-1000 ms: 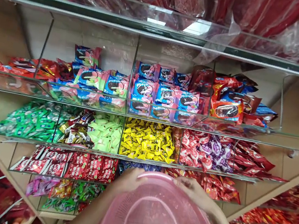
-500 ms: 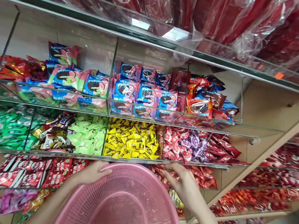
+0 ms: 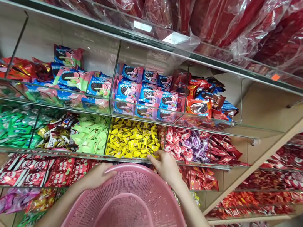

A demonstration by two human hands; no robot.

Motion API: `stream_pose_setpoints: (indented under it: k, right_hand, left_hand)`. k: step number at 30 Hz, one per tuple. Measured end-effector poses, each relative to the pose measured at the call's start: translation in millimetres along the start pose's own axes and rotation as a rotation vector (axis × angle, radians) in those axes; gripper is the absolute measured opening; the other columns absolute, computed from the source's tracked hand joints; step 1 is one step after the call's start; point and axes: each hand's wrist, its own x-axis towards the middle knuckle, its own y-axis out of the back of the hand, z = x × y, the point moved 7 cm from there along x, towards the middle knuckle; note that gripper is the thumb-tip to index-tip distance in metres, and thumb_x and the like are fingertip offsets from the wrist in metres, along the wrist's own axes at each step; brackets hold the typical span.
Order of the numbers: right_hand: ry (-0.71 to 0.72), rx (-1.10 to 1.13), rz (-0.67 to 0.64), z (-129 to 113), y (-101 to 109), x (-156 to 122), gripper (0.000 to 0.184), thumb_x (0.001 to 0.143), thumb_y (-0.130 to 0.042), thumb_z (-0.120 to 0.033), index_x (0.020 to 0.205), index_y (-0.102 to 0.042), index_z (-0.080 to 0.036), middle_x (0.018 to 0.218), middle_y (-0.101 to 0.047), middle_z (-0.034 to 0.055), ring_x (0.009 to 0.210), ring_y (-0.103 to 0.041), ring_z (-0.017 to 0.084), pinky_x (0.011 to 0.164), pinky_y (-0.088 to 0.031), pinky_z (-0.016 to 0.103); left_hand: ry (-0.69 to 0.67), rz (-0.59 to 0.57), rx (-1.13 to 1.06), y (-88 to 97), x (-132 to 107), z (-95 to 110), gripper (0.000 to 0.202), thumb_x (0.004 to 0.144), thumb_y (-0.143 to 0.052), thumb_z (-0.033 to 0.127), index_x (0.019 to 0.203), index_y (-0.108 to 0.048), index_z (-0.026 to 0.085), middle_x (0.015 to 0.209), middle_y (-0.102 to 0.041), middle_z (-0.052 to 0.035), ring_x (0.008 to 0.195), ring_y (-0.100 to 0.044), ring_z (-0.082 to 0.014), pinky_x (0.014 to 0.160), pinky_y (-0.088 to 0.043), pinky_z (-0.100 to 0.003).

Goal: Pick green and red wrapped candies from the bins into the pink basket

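Yellow candies (image 3: pixel 132 139) lie centre frame, just above the right hand (image 3: pixel 167 167), its loose fingertips touching them; left hand (image 3: pixel 97 176) grips the pink basket (image 3: pixel 153 204) rim, lower centre.

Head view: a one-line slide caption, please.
Left hand grips a pink basket; right hand touches yellow candies on a glass shelf.

One pink basket (image 3: pixel 149 207), one left hand (image 3: pixel 96 176), one right hand (image 3: pixel 167 167)
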Motion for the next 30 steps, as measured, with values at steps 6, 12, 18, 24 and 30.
stream_pose_setpoints:
  k: [6, 12, 18, 24, 30]
  right_hand:
    - [-0.009, 0.135, -0.01, 6.4, -5.7, 8.9, 0.028, 0.074, -0.055, -0.044, 0.073, -0.059, -0.017, 0.054, -0.056, 0.0003, 0.052, -0.048, 0.013, 0.051, -0.031, 0.023]
    - [0.029, 0.282, 0.059, 12.2, 3.4, 0.3, 0.028, 0.072, -0.055, -0.046, 0.069, -0.054, -0.018, 0.049, -0.048, -0.0039, 0.045, -0.039, 0.009, 0.045, -0.027, 0.022]
    - [0.029, 0.264, 0.025, 19.0, 8.1, -5.6, 0.029, 0.073, -0.055, -0.047, 0.073, -0.054, -0.017, 0.048, -0.05, -0.0031, 0.043, -0.038, 0.008, 0.045, -0.028, 0.023]
    - [0.078, 0.295, 0.052, 20.2, 0.0, -5.5, 0.035, 0.074, -0.054, -0.052, 0.079, -0.054, -0.017, 0.047, -0.048, -0.0044, 0.041, -0.04, 0.009, 0.044, -0.031, 0.023]
    - [0.093, 0.238, 0.165, 19.4, 11.1, -22.8, 0.039, 0.077, -0.052, -0.052, 0.089, -0.055, -0.016, 0.051, -0.049, -0.0046, 0.043, -0.042, 0.009, 0.046, -0.036, 0.023]
  left_hand:
    - [-0.003, 0.005, 0.019, 0.9, 2.7, 1.0, 0.044, 0.081, -0.035, 0.055, 0.073, -0.054, 0.016, 0.071, -0.058, 0.0, 0.066, -0.05, -0.0143, 0.06, -0.035, -0.022]
    - [-0.017, -0.031, -0.008, -1.3, 4.0, -0.7, 0.042, 0.082, -0.037, 0.052, 0.074, -0.057, 0.015, 0.073, -0.061, -0.0005, 0.068, -0.053, -0.0146, 0.062, -0.037, -0.023]
    - [0.009, -0.024, -0.001, -5.8, 2.0, -12.0, 0.042, 0.08, -0.039, 0.052, 0.076, -0.058, 0.015, 0.072, -0.06, -0.0005, 0.064, -0.05, -0.0129, 0.06, -0.036, -0.022]
    - [0.034, 0.013, 0.024, 0.4, -6.0, -20.1, 0.041, 0.079, -0.04, 0.052, 0.067, -0.054, 0.015, 0.061, -0.05, 0.0033, 0.057, -0.043, -0.01, 0.054, -0.03, -0.021]
    - [0.04, 0.007, -0.019, 6.4, -18.4, -24.0, 0.041, 0.081, -0.039, 0.051, 0.066, -0.052, 0.015, 0.061, -0.048, 0.0034, 0.057, -0.041, -0.0095, 0.054, -0.029, -0.021]
